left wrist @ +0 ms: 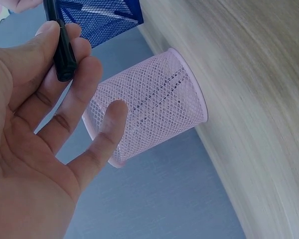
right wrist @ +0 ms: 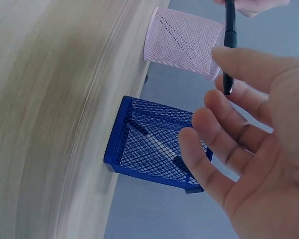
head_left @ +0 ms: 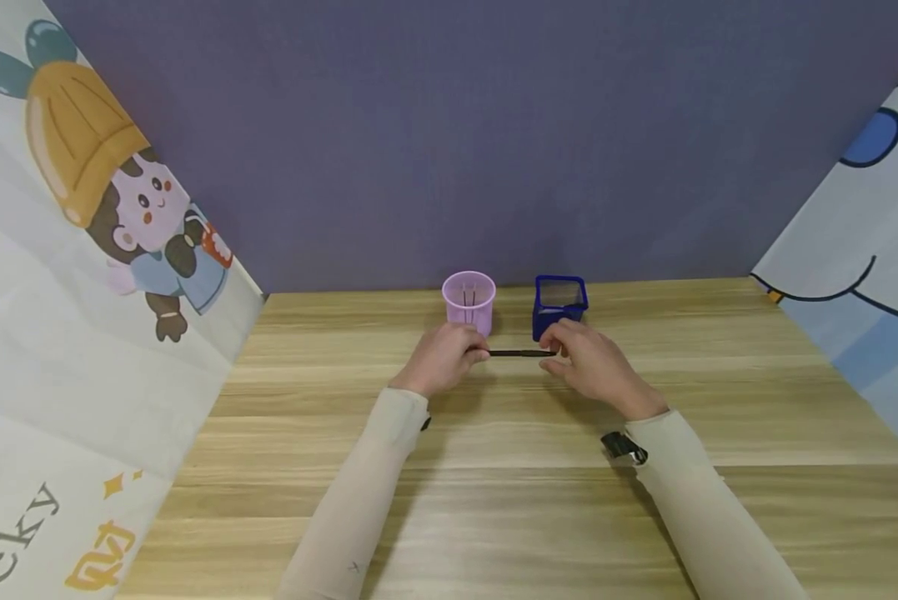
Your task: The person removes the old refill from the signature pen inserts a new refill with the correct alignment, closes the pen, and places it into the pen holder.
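Note:
My left hand [head_left: 446, 358] pinches one end of a black pen [head_left: 519, 353] between thumb and fingers; the left wrist view shows its little finger [left wrist: 112, 122] held apart. The pen lies level between both hands, just above the table or close to it. At its other end, the thumb and index finger of my right hand [head_left: 587, 358] stand on either side with a small gap, and the other fingers are loosely bent. Right behind the hands are a pink mesh pen cup [head_left: 469, 312] at left and a square blue mesh pen holder [head_left: 559, 310] at right.
Through the blue mesh a dark-and-white pen [right wrist: 157, 145] is visible, leaning inside. A grey-blue panel [head_left: 494, 142] rises behind the wooden table [head_left: 494, 500]. Printed white cloths [head_left: 13, 350] hang along both sides. Dark straps [head_left: 623, 447] sit at the wrists.

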Tool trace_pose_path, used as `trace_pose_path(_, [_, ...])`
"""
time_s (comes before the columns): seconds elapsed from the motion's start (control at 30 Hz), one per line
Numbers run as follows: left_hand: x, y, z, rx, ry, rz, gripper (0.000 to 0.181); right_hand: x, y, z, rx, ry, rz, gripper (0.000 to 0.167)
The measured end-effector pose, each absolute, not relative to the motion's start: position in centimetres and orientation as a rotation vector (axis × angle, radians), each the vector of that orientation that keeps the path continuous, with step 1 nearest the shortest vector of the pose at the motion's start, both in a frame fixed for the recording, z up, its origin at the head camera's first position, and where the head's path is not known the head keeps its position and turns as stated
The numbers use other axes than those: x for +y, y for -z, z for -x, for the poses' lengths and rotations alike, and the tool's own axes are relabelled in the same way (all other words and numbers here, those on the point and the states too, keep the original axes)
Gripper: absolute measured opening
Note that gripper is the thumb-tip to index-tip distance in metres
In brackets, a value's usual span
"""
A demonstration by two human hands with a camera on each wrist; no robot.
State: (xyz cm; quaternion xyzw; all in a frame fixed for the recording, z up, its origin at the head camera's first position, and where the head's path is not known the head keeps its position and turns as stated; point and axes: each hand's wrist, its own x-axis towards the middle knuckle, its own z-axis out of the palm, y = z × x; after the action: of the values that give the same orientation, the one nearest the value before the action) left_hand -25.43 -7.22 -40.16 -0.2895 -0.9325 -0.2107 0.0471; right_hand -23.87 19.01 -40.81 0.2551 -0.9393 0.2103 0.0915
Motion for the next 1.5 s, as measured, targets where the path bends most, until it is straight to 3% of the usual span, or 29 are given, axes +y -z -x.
trace_pose_path(0.87, [-7.14, 40.22, 25.50, -2.850, 0.593, 0.882, 0.014, 18.99, 40.48, 23.78, -2.751, -0.575, -0.885, 0.020])
trace_pose_path(1.5, [-7.00, 40.37, 25.48, -2.849, 0.603, 0.890, 0.014, 18.94, 40.77, 23.74, -2.758, -0.588, -0.825, 0.012])
